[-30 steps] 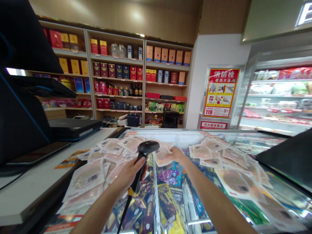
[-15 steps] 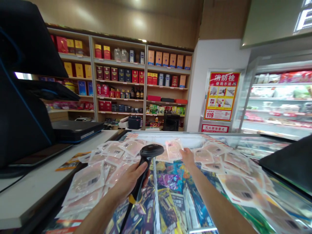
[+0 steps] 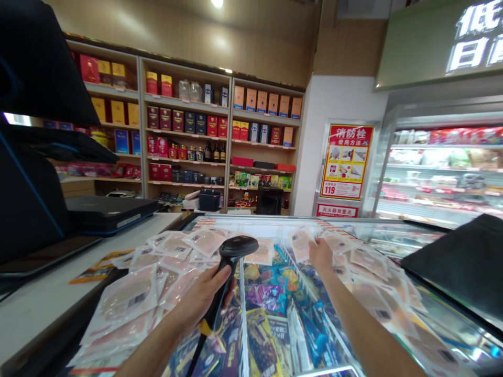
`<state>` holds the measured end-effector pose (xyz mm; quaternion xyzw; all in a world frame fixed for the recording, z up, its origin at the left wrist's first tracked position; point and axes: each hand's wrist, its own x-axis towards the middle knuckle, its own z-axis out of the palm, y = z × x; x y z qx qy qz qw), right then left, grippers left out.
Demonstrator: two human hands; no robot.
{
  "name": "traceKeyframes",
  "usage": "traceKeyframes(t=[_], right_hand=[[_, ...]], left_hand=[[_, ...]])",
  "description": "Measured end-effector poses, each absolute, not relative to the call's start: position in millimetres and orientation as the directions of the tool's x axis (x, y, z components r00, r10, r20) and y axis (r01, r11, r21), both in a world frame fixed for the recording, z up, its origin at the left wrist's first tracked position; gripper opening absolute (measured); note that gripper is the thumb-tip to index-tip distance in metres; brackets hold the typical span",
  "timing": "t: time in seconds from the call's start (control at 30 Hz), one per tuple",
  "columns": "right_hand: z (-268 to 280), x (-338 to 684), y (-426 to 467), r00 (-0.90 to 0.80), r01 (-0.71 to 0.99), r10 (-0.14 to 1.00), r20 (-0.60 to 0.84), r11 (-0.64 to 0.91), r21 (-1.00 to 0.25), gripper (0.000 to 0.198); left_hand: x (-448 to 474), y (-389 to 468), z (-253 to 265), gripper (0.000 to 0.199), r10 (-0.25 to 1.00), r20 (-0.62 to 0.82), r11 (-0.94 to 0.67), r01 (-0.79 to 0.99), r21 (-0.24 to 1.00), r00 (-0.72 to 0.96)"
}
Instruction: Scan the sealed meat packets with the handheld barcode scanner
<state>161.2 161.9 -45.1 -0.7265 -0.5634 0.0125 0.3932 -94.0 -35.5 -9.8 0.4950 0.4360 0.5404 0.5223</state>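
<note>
My left hand (image 3: 210, 293) is wrapped round the handle of a black barcode scanner (image 3: 238, 247), its head pointing right and its cable running down toward me. Between the fingers of my right hand (image 3: 320, 255) is the edge of a flat clear packet (image 3: 301, 244) with a round pale thing inside, tilted up at the right pile. One similar packet (image 3: 260, 252) lies on the glass just right of the scanner's head. Many more lie in a left pile (image 3: 129, 298) and a right pile (image 3: 369, 256), some showing barcode labels.
Under the glass top of a chest freezer (image 3: 251, 222) are colourful wrapped packs (image 3: 267, 296). A white counter (image 3: 35, 319) with a black monitor (image 3: 43, 63) and a black flat box (image 3: 110, 212) borders the left. At right stands a black object (image 3: 459, 267). Shelves of boxed goods (image 3: 188, 123) line the back.
My right hand has carried its packet rightward, from near the scanner to the right pile. A packet on the glass beside the scanner now shows more fully. The view has shifted slightly.
</note>
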Motion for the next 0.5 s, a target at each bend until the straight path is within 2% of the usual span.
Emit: traceKeyframes(t=[0.27, 0.5], right_hand=[[-44.7, 195.3, 151.2, 0.473, 0.859, 0.763, 0.441, -0.289, -0.422, 0.029], [-49.6, 201.3, 146.6, 0.45, 0.889, 0.699, 0.556, -0.296, -0.349, 0.027]], left_hand=[[-87.5, -34.6, -10.7, 0.029, 0.997, 0.066, -0.062, -0.105, 0.993, 0.039], [-89.6, -32.7, -13.9, 0.03, 0.997, 0.052, -0.046, -0.11, 0.993, 0.055]])
